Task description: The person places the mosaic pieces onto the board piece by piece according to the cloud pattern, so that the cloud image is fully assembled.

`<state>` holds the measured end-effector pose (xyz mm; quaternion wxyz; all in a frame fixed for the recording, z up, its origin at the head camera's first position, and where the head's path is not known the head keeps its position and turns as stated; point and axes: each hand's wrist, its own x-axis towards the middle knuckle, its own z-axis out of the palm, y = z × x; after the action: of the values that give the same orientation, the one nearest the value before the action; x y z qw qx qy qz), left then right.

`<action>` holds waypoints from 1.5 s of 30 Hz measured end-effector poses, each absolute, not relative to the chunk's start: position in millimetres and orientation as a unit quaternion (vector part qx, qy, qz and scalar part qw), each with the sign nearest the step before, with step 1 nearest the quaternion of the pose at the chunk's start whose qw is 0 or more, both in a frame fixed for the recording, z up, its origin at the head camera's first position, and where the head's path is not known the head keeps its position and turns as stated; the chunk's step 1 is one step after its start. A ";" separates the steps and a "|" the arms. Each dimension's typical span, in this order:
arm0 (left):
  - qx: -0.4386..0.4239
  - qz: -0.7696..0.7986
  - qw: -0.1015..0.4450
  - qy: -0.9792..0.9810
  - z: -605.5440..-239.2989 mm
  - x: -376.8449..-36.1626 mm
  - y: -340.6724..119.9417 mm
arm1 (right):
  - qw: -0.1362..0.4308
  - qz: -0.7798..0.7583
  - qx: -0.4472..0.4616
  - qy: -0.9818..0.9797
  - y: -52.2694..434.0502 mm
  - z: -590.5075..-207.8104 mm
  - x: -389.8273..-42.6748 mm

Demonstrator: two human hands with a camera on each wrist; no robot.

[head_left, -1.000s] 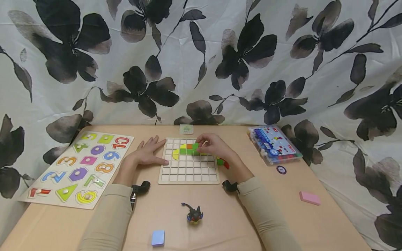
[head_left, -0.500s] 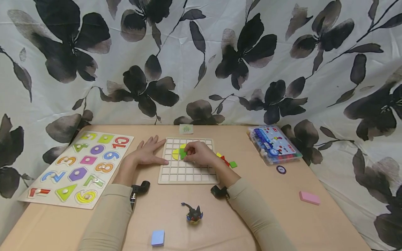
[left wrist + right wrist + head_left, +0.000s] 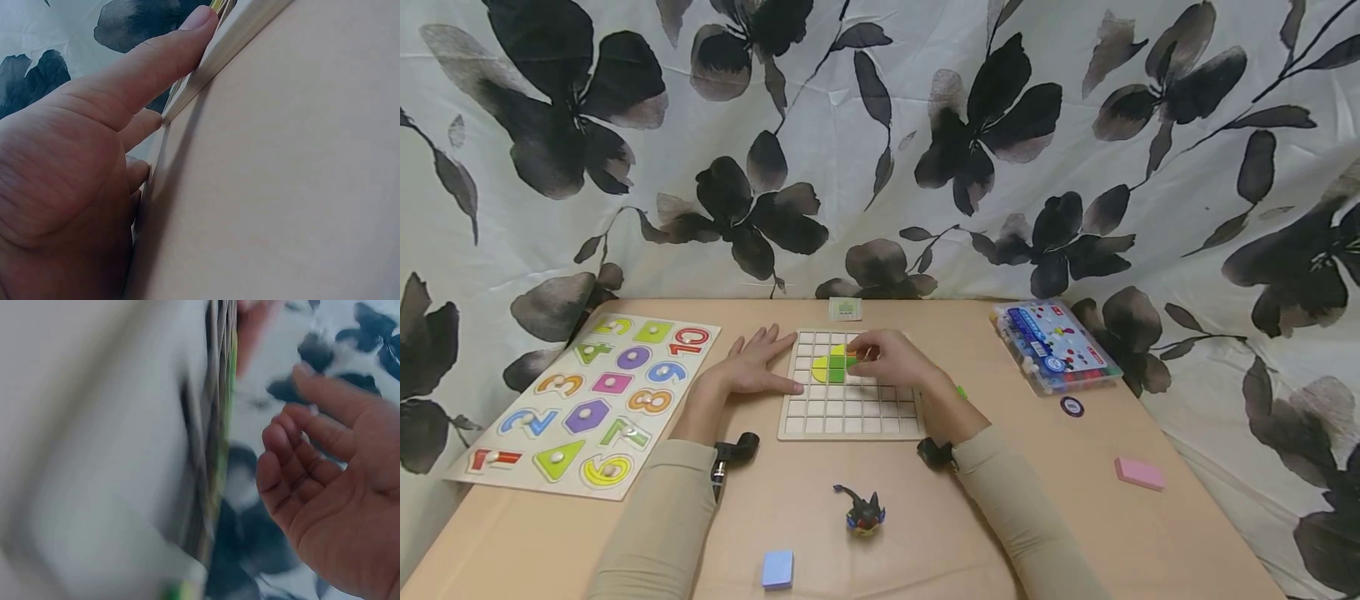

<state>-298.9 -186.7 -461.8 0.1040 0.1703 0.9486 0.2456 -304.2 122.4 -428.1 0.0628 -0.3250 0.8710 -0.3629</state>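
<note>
A white grid board (image 3: 850,425) lies on the table, with yellow rounded tiles (image 3: 819,369) and green tiles (image 3: 837,369) set in its upper cells. An orange tile (image 3: 852,351) shows partly beside my right fingers. My left hand (image 3: 748,367) rests spread at the board's left edge; in the left wrist view its thumb (image 3: 169,56) lies over the rim. Over the tiles hovers my right hand (image 3: 891,358), covering the cells to their right. The right wrist view shows its fingers (image 3: 281,456) loosely bent, with nothing visible between them.
At the left lies a number-and-shape puzzle board (image 3: 561,417). A small patterned card (image 3: 846,309) is behind the grid. A clear plastic case (image 3: 1052,346), a dark round chip (image 3: 1072,406) and a pink block (image 3: 1140,473) sit rightward. In front are a dark dragon-like figure (image 3: 865,512) and a blue block (image 3: 777,570).
My right hand moved left across the board to a green tile, then drew back slightly right, uncovering green tiles beside the yellow ones. The left hand stayed in place.
</note>
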 end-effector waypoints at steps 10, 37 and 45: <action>0.172 0.242 0.102 0.950 -461.5 -298.4 -186.3 | 0.068 -0.361 -0.300 0.880 203.5 -386.6 -306.3; 0.166 0.250 0.103 0.948 -459.6 -297.3 -185.3 | 0.301 -0.315 -0.265 0.860 276.5 -427.8 -326.6; 0.169 0.248 0.102 0.949 -460.4 -297.8 -185.5 | 0.275 -0.318 -0.231 0.877 274.3 -431.0 -327.9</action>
<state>-297.8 -185.5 -460.4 0.1015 0.1687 0.9486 0.2478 -327.9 274.3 -431.0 0.2754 -0.2313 0.8773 -0.3178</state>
